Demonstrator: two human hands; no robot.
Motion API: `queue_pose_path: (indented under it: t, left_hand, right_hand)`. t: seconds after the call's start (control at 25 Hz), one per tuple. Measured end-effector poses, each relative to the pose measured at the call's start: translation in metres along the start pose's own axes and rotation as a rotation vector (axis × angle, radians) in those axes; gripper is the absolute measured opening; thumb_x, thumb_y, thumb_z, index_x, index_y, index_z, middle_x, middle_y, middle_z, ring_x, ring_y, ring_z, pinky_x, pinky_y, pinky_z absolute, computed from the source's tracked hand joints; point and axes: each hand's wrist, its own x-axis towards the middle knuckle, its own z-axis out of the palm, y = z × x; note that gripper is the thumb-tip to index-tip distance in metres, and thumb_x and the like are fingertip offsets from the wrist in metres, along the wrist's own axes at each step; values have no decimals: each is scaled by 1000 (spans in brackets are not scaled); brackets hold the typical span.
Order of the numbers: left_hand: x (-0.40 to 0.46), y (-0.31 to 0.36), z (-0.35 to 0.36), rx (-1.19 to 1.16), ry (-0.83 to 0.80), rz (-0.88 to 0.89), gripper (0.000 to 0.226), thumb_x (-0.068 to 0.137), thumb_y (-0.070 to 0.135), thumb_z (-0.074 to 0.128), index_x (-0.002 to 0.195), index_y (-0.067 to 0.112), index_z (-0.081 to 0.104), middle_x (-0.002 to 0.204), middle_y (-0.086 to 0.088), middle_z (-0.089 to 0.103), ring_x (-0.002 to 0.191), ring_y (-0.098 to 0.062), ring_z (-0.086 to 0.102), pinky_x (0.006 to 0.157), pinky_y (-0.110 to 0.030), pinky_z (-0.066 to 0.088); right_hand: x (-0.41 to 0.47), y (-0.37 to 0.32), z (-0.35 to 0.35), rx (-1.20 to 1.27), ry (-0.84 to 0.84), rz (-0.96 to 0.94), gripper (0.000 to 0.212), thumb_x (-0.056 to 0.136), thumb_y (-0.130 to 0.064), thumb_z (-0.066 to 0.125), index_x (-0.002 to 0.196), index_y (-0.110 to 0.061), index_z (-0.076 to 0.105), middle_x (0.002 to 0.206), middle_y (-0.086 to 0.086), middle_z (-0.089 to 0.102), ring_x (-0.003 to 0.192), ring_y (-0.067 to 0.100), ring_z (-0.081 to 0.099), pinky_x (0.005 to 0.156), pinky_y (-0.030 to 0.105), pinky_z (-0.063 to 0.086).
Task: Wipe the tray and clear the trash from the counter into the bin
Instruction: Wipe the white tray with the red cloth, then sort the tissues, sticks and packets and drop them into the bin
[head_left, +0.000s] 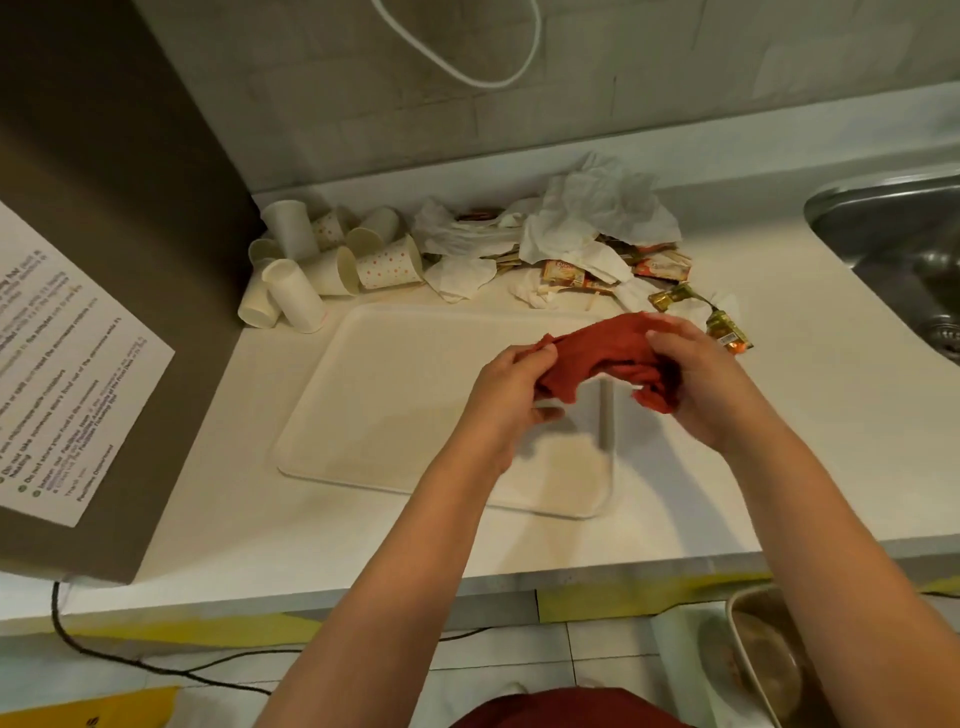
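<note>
Above the right half of the tray (395, 395), both hands hold a red cloth (608, 358) in the air, bunched and stretched between them. The left hand (506, 400) pinches the cloth's left end between thumb and curled fingers, and the right hand (696, 384) has its fingers wrapped over the fuller, crumpled right end, so neither hand is open. The tray is a pale cream rectangle with rounded corners, lying flat on the white counter (779, 441) at the middle of the view, its long side running from about ten o'clock toward four o'clock; the cloth does not touch its surface as far as can be seen. Just past the tray's far edge, at twelve o'clock, the trash lies in a heap against the wall: a cluster of paper cups (332, 260) at about eleven o'clock, some plain white and some dotted, most tipped on their sides, then crumpled white napkins (587, 213) toward one o'clock with small food wrappers (660, 265) mixed in among them. Two shiny gold wrappers (722, 325) lie nearest the right hand, at about two o'clock. A steel sink (904, 249) sits at three o'clock, and a large brown appliance (104, 208) bearing a printed notice (62, 374) fills the nine o'clock side. At five o'clock, below the counter's edge, a metal bin (748, 639) shows partly.
</note>
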Motion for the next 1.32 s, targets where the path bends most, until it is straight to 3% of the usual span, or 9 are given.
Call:
queue_pose_path:
  t: [0.16,0.4,0.52,0.68,0.92,1.0,1.12,1.2,1.32]
  left_hand:
    - [7,-24,23,376,-91,31,7,89,20,61,87,15,58,88,-7,64,69,-17,62,63,-26,55]
    - [10,-65,67,746,-175,153,24,92,20,56,114,12,53,89,-7,63,58,-5,55,42,-7,41]
    - [13,-76,78,890,-198,199,19,92,17,54,110,10,57,95,-9,66,72,-16,63,65,-19,51]
    - [13,-82,81,1135,-187,438,31,86,10,58,116,12,55,118,-9,50,107,-25,52,91,-39,46]
    - [17,-78,83,1198,-391,330,45,87,6,58,131,16,53,125,-11,57,113,-29,54,95,-32,43]
    - [12,-75,73,1079,-338,383,39,91,7,49,128,17,56,125,-9,58,113,-24,54,95,-28,42]
    - [18,-61,37,1028,-136,485,32,91,13,50,122,18,59,124,-3,57,108,-17,55,89,-19,39]
    - [29,-47,0,981,90,494,29,90,13,53,118,17,62,124,-2,57,102,-13,54,84,-12,35]
    - [44,-36,-68,986,462,458,27,88,9,54,113,16,63,124,-4,56,105,-18,56,90,-22,38]
  right_hand:
    - [-6,-14,-55,-418,66,22,12,90,-12,58,89,-21,65,80,13,61,66,25,56,56,32,48]
    - [-6,3,-93,-799,231,161,12,88,-9,58,96,-16,65,87,14,63,62,27,59,43,27,53]
    - [-3,20,-99,-893,372,157,18,85,-15,63,100,-23,60,99,12,58,68,27,59,53,33,56]
    - [-1,37,-100,-1222,519,106,34,78,-27,69,109,-19,58,112,13,48,108,38,44,83,49,50]
    - [11,29,-86,-1267,387,262,22,85,-8,53,105,-1,61,84,12,52,82,28,52,62,31,42]
    - [10,24,-81,-1318,428,252,25,85,-8,52,108,0,60,90,15,53,89,32,53,65,32,43]
    - [8,23,-56,-1292,514,-106,31,85,-10,53,114,-1,58,115,20,51,108,38,47,77,37,42]
    - [13,24,-30,-1174,401,-263,32,85,-12,54,116,-2,57,118,20,51,108,36,50,81,36,44]
    - [30,37,0,-1150,266,-189,38,89,-16,52,124,-3,49,120,19,49,108,35,52,85,37,44]
